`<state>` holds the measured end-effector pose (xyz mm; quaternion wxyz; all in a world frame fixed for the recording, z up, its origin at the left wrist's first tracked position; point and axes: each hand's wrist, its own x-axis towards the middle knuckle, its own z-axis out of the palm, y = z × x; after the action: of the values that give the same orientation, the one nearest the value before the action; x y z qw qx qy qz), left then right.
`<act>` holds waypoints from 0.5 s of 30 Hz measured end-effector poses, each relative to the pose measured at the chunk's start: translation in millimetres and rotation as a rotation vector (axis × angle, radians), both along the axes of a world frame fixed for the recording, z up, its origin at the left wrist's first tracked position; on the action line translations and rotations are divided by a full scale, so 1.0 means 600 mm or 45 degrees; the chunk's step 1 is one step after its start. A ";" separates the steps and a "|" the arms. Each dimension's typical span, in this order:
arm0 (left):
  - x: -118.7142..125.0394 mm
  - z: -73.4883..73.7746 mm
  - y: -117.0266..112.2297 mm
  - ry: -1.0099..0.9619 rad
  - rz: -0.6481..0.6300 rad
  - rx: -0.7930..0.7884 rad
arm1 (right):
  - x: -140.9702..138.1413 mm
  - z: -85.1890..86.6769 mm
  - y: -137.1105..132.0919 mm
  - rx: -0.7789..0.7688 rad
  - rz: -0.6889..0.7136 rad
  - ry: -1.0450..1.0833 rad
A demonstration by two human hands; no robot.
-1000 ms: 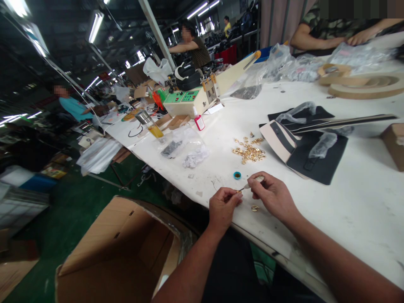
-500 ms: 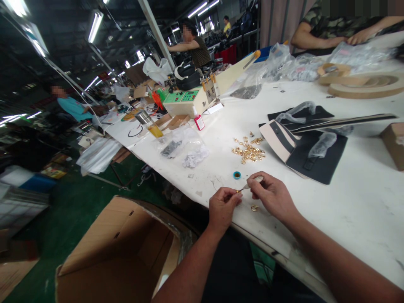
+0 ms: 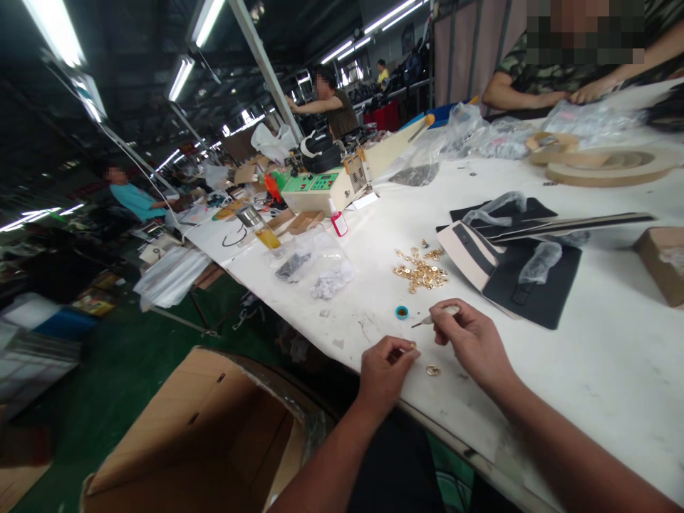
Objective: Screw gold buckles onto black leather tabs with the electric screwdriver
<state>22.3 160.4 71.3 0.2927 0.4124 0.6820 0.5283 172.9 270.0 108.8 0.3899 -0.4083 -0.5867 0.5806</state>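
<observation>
My left hand [image 3: 385, 370] is closed in a pinch on a small gold metal piece [image 3: 412, 346] near the white table's front edge. My right hand [image 3: 470, 340] is closed on a thin pointed tool [image 3: 430, 320] whose tip points left, a little apart from the left hand. One more gold piece [image 3: 432, 370] lies on the table between my hands. A small blue cap [image 3: 401, 312] sits just beyond them. Further back lies a loose pile of several gold pieces [image 3: 422, 266].
An open cardboard box [image 3: 203, 442] stands on the floor at my left. Black and cream flat panels [image 3: 513, 263] lie right of the pile, a brown box [image 3: 662, 263] at far right. Plastic bags [image 3: 315, 263], a red-capped bottle [image 3: 338, 221] and a green-topped machine [image 3: 320, 187] sit further back. Other people work around the table.
My hands have drawn apart: the tool tip no longer touches the gold piece in my left hand. The view has tilted up a little.
</observation>
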 end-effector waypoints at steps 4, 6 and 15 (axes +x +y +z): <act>-0.003 0.024 0.005 0.287 -0.181 0.046 | 0.011 -0.006 0.018 -0.070 -0.062 0.157; -0.014 0.042 0.021 0.407 -0.199 0.056 | 0.013 -0.014 0.029 -0.123 -0.103 0.234; -0.086 0.087 0.204 0.951 -0.303 -0.311 | 0.023 -0.040 0.051 -0.243 -0.242 0.427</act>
<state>-29.3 283.1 123.8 0.1306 0.6141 0.7466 0.2199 186.5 300.3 84.9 0.4947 -0.3944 -0.4147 0.6540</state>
